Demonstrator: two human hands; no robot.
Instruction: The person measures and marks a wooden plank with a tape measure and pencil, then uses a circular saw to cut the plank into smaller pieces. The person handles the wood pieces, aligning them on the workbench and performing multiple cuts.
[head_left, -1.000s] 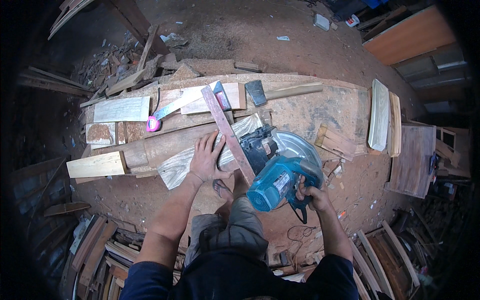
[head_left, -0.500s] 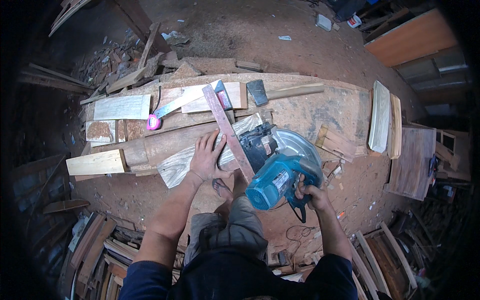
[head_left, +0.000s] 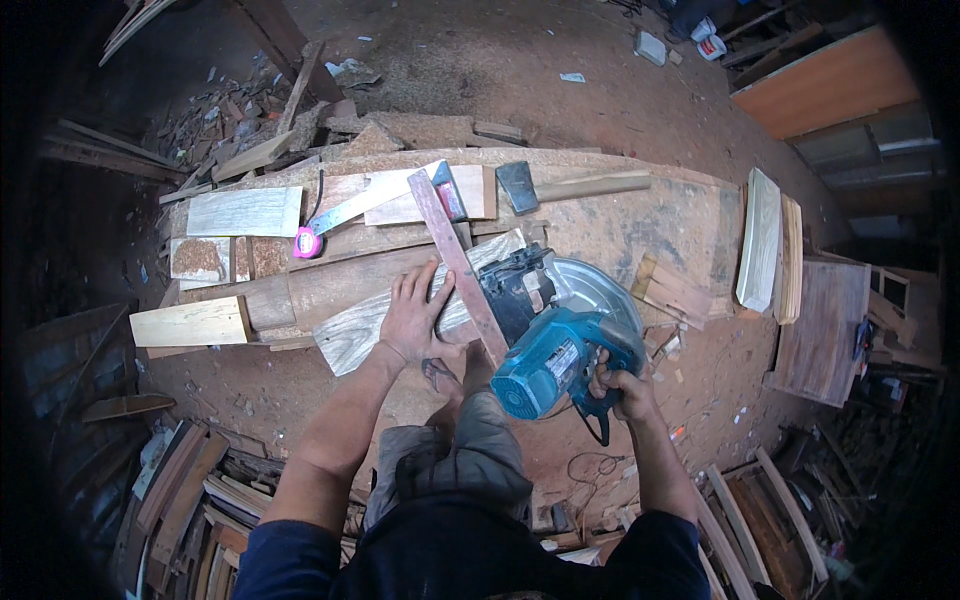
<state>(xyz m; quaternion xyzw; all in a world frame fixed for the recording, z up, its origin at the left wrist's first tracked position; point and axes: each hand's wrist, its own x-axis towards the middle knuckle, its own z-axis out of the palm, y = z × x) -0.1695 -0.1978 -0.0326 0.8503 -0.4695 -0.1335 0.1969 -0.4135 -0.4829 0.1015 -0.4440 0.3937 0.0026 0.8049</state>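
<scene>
My right hand [head_left: 622,388] is wrapped round the rear handle of a teal circular saw [head_left: 550,365]. The saw's black base lies over a grey weathered board [head_left: 375,317] and against a long reddish wooden strip [head_left: 446,235] that crosses the board at a slant. My left hand [head_left: 413,310] presses down on the board with its fingers spread, the fingertips near or touching the strip's left edge. The saw's body hides the board's right part, and I cannot see where the blade meets the wood.
On the workbench [head_left: 690,220] lie a try square [head_left: 375,195], a pink tape measure [head_left: 307,242], a hammer [head_left: 517,187] and several wood offcuts. Short boards [head_left: 760,240] stand at the right end. Stacked planks flank my legs, and a cord [head_left: 592,465] trails on the ground.
My hands, the saw, the strip and the board keep their places relative to each other. Only the whole view has shifted very slightly.
</scene>
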